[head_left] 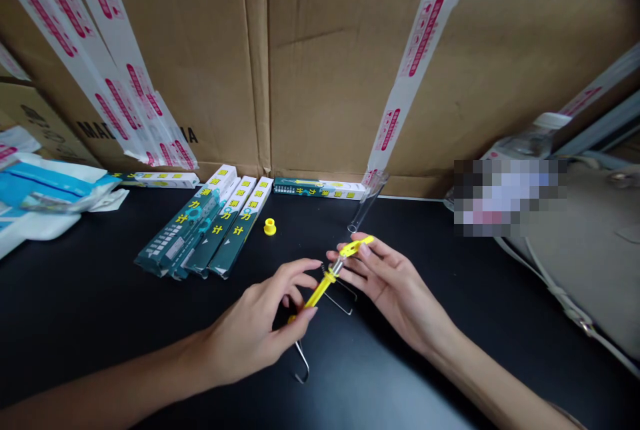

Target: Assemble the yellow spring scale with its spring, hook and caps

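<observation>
Between my hands is the yellow inner part of a spring scale [319,291], slanting up to the right. My left hand [270,313] pinches its lower shaft between thumb and fingers. A metal hook [303,365] hangs below that grip. At the upper end, my right hand [387,277] pinches a flat yellow tab [357,245] between thumb and fingers. A coiled spring and a silvery section [337,266] show between the two grips. Bent metal wire [343,307] lies beneath on the table. A clear tube [367,203] is just beyond my right fingers. A yellow flanged cap [270,227] stands farther left.
Several green-and-white spring scale boxes [193,223] lie to the left, with another box [317,187] along the back. Large taped cardboard cartons [330,63] wall off the rear. A plastic bottle [530,140] and a pale bag [590,250] occupy the right; blue-white packaging [55,190] sits far left.
</observation>
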### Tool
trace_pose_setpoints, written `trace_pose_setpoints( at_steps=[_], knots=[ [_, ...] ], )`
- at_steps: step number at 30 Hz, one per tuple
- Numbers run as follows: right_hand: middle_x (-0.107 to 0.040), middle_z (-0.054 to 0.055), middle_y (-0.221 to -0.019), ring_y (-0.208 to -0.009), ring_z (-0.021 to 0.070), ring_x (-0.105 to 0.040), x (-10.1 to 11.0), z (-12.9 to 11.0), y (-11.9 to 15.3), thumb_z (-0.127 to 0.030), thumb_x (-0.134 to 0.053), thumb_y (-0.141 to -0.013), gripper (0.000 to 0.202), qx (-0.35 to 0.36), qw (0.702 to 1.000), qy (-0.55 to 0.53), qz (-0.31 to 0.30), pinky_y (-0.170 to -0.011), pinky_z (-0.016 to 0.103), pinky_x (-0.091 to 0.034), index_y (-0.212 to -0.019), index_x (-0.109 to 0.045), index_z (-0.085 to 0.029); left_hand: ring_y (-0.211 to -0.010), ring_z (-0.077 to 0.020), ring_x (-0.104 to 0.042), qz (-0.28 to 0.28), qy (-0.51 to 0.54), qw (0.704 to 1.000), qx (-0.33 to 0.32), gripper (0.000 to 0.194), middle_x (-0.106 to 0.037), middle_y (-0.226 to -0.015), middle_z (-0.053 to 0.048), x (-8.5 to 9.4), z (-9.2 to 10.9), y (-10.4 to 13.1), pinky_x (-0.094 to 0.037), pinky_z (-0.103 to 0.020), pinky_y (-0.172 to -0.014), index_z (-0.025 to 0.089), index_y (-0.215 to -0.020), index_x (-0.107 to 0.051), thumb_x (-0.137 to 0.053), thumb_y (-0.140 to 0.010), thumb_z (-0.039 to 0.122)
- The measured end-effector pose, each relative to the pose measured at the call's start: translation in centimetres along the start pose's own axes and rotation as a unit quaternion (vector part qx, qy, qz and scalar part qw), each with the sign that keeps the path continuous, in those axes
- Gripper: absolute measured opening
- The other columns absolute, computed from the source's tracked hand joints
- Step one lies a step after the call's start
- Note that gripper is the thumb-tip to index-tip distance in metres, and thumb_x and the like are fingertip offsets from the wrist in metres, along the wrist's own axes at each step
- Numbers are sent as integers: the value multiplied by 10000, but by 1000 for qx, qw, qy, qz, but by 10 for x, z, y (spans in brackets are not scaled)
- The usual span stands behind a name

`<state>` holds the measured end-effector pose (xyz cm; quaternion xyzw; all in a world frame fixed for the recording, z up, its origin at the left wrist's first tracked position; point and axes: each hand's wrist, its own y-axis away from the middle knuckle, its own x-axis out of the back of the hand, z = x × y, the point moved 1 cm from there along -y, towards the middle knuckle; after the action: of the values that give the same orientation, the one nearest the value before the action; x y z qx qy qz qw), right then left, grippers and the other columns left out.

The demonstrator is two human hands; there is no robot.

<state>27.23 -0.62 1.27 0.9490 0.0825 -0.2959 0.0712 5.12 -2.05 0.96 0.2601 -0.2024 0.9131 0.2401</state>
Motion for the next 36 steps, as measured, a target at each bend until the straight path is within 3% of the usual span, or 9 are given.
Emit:
trace_pose_setpoints(
  at_steps=[6,12,17,20,22,29,36],
  knots=[
    [-738,34,-1025,-973,178,-706,-11,9,6,-301,-739,-887,97,66,982,171,-33,-903,327,-578,-972,-775,-271,-825,-118,-664,18,92,994,51,529,-709,-1072,-4,4,0,-7,-554,-228,-804,250,-1379,-461,-682,-900,298],
    [-613,24,-1025,-914,166,-609,-14,15,8,-307,-731,-892,161,189,891,411,-45,-831,297,-502,-1035,-793,-346,-625,-100,-659,43,101,992,54,119,-738,-791,30,1,1,-9,-521,-193,-621,217,-993,-729,-669,-918,286],
    [-628,30,-1007,-819,170,-582,-5,14,3,-343,-709,-906,344,215,847,485,-28,-772,315,-503,-1246,-680,-302,-638,-123,-667,82,118,985,99,135,-744,-760,7,3,0,-12,-536,-194,-575,193,-878,-720,-656,-908,308],
    [-669,42,-936,-884,213,-612,3,13,-4,-313,-677,-927,222,204,805,557,-10,-832,369,-494,-1136,-725,-253,-589,-123,-644,93,150,975,136,166,-720,-717,0,5,-2,-13,-552,-199,-534,176,-872,-687,-649,-893,336],
    [-679,52,-930,-904,242,-615,6,14,-8,-304,-717,-894,192,197,794,576,2,-847,406,-485,-1074,-751,-247,-577,-121,-635,94,164,971,145,175,-709,-698,-2,6,-2,-14,-553,-196,-519,171,-864,-677,-651,-880,344],
    [-711,57,-876,-844,257,-642,6,15,-11,-336,-749,-854,89,191,810,554,10,-791,405,-498,-870,-783,-255,-530,-103,-604,92,170,969,152,208,-677,-659,9,7,0,-17,-525,-189,-508,167,-852,-661,-638,-893,370],
    [-768,54,-961,-826,205,-691,3,11,-8,-369,-701,-895,250,160,880,446,19,-793,346,-549,-1105,-749,-242,-595,-132,-643,72,115,980,144,193,-695,-667,5,6,-3,-16,-498,-206,-536,178,-863,-671,-615,-911,356]
  ],
)
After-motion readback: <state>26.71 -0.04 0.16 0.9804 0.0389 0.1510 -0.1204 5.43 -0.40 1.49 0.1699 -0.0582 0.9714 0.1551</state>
